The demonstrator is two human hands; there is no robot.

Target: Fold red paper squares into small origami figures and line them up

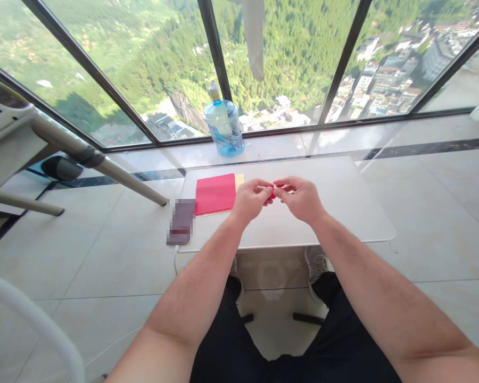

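Note:
Over the middle of the white table (335, 207), my two hands meet fingertip to fingertip. Between them is a small red piece of paper (273, 193), seemingly folded; most of it is covered by fingers, so its shape cannot be made out. My left hand (252, 199) pinches it from the left with thumb and fingers. From the other side, my right hand (301, 198) holds it with thumb and forefinger. Just left of my left hand lies a stack of red paper sheets (215, 194), with a yellowish sheet (240, 182) showing from beneath.
A blurred-out phone (182, 221) with a white cable lies at the table's left edge. Behind the table, a blue water jug (224, 127) stands by the window. A metal-legged chair (120, 178) is at left, and a white curved bar (35, 319) at lower left.

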